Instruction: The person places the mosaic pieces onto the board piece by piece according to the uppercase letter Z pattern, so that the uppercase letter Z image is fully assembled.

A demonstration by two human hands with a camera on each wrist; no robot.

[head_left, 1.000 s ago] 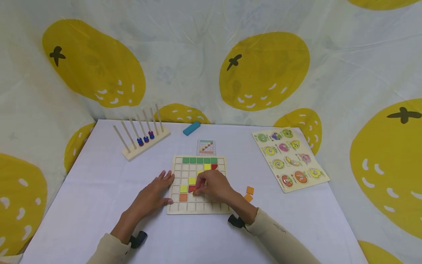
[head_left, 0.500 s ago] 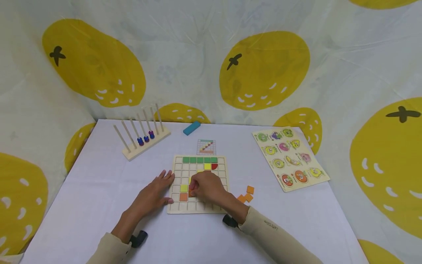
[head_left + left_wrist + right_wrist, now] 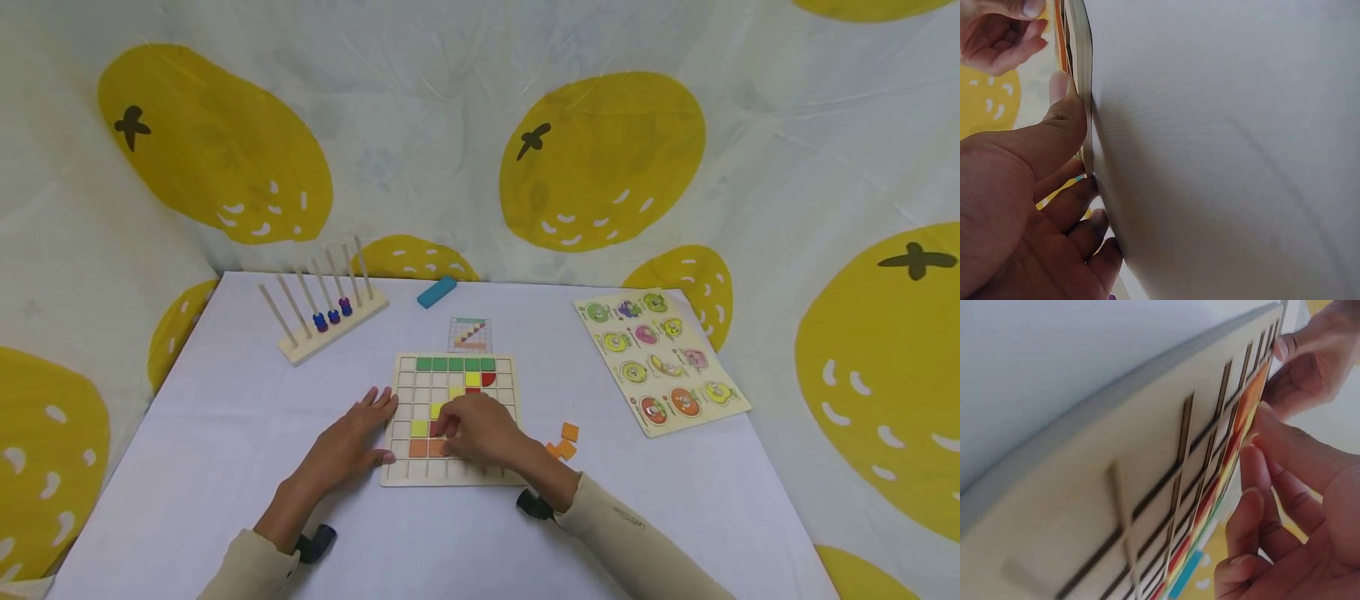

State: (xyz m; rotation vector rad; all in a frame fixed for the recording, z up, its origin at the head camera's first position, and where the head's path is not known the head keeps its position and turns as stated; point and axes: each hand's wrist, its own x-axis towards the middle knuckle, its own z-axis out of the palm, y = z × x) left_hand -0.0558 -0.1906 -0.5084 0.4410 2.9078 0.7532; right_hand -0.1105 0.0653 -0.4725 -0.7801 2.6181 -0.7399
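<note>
A light wooden grid board lies on the white table, with a row of green tiles at its far side. Yellow squares run diagonally across it beside red pieces, one a red quarter-round. Two orange square tiles sit side by side in the near left cells. My right hand is over the board, its thumb at the right-hand orange tile and its fingers loosely bent with nothing between them. My left hand rests at the board's left edge, thumb and fingers spread along it.
Loose orange tiles lie right of the board, partly behind my right wrist. A small pattern card and a blue block are beyond it. A peg rack with beads stands back left; a fruit puzzle board lies right.
My right hand has set an orange tile into the cell beside the first one and let it go, drawing back slightly to the right. The left hand stays put.
</note>
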